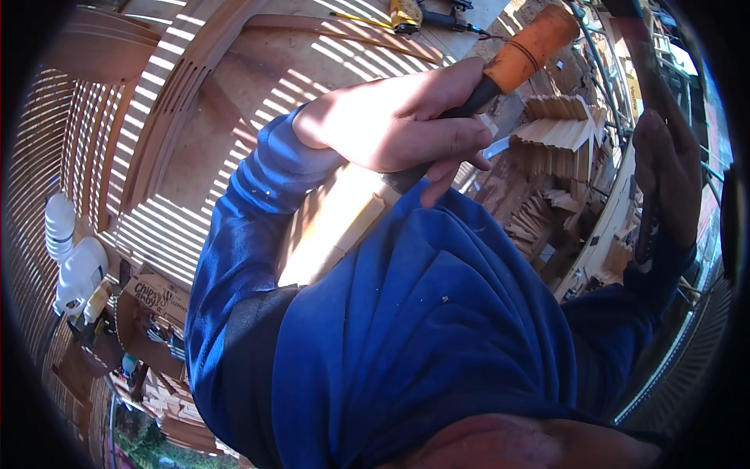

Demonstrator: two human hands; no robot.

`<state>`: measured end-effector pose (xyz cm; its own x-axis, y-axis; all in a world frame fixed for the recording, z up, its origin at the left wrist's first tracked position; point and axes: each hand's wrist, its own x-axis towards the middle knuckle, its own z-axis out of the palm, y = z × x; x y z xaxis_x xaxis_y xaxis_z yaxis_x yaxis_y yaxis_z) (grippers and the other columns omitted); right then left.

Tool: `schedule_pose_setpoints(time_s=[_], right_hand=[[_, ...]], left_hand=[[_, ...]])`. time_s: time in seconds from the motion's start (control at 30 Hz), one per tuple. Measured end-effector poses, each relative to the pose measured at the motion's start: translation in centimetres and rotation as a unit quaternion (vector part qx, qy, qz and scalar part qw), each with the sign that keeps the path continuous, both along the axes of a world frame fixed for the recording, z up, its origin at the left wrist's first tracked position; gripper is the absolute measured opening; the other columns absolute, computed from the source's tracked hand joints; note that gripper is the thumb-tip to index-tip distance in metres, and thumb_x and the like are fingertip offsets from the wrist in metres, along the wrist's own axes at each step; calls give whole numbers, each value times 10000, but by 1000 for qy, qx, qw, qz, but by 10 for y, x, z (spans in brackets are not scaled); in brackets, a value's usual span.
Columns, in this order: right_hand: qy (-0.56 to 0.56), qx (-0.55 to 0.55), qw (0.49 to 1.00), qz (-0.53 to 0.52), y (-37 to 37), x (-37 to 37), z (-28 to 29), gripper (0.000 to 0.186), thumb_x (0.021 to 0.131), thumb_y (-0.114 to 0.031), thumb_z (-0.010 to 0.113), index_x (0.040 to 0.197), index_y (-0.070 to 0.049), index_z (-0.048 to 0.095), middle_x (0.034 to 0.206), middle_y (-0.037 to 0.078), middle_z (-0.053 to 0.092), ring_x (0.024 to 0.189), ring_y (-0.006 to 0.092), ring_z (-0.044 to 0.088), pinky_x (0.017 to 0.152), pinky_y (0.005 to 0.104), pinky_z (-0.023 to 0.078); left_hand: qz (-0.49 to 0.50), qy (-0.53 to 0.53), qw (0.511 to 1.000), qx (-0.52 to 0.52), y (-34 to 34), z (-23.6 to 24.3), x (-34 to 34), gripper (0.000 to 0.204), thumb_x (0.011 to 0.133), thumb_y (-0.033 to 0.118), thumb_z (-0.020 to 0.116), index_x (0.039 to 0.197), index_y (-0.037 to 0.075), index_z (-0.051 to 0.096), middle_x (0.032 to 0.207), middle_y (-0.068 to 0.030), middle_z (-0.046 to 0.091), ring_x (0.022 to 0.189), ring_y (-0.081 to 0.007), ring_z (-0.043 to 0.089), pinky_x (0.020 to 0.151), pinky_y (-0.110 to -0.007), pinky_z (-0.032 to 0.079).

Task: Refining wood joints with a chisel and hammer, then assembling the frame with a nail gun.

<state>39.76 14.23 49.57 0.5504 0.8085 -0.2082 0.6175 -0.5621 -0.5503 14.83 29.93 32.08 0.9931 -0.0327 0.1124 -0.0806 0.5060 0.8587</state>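
Note:
My left hand [414,117] is closed around a tool with an orange and black handle [535,48]. The orange end points up and to the right, past the thumb. The dark part runs under my fingers toward a pale wooden block [344,227], which lies between my left forearm and my body. The tool's working end is hidden. At the right edge, my right hand [668,160] is closed around a long dark tool [650,223], whose kind I cannot make out. It is raised apart from the left hand, in shade.
A yellow and black power tool [406,14] lies at the far edge of the wooden work surface [211,148], crossed by slatted light. Stacked wooden pieces [558,129] stand to the right. White plastic jugs [78,270] and a cardboard box [152,297] are at the left.

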Motion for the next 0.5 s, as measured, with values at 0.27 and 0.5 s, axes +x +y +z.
schedule_pose_setpoints(time_s=[0.27, 0.5], right_hand=[[65, -90, 992, 61, 7, -21, 8, 536, 1015, -232, 566, 1474, -10, 399, 635, -27, 480, 431, 19, 426, 394, 147, 338], [13, -32, 999, -23, 6, -4, -2, 539, 1023, -264, 563, 1477, -25, 397, 668, -35, 466, 452, 2, 405, 394, 146, 340]], left_hand=[[-15, -26, 1000, 3, 0, -6, 5, 484, 1043, 183, 437, 1404, -95, 272, 594, -15, 501, 551, -149, 625, 1027, -437, 498], [-16, -114, 993, -31, 3, -11, 12, 208, 1055, 185, 430, 1002, -15, 411, 602, -56, 585, 565, -161, 668, 903, -359, 562]])
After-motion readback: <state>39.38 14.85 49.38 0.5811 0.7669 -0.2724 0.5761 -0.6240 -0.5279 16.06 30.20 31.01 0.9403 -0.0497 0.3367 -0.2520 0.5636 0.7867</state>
